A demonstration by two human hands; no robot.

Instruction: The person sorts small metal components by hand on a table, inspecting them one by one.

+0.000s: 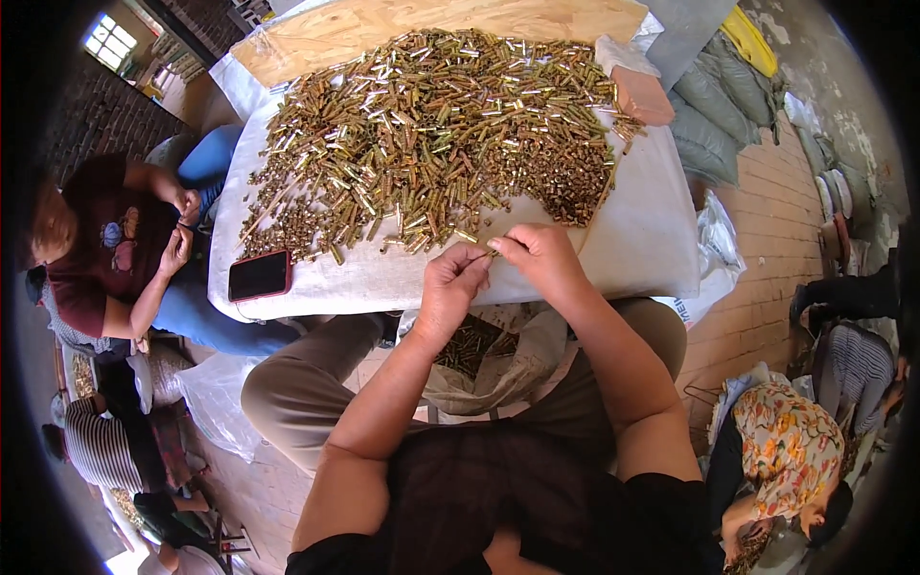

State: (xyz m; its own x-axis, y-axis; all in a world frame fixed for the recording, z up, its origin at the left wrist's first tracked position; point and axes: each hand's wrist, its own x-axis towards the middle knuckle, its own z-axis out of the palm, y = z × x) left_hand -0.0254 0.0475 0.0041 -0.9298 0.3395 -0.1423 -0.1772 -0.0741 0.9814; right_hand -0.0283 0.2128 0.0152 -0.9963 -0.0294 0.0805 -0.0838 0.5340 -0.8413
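Observation:
Both hands meet just over the near edge of the white-covered table (623, 273). My left hand (454, 287) is closed, its thumb and fingers pinching a small brass-coloured metal piece (494, 253). My right hand (541, 257) grips the other end of that piece between thumb and curled forefinger. Fingers cover most of it, so its exact shape is hidden. Just beyond lies a wide heap of slim brass-coloured metal tubes (412, 134). Shorter nut-like pieces (565, 182) are piled at the heap's right, and more (287, 225) lie at its left.
A phone (260, 275) lies at the table's near left corner. A wooden board (450, 21) bounds the far side; a reddish block (643, 96) stands far right. Between my knees is an open sack (508, 383) containing metal pieces. A co-worker (115, 249) sits left; others work behind.

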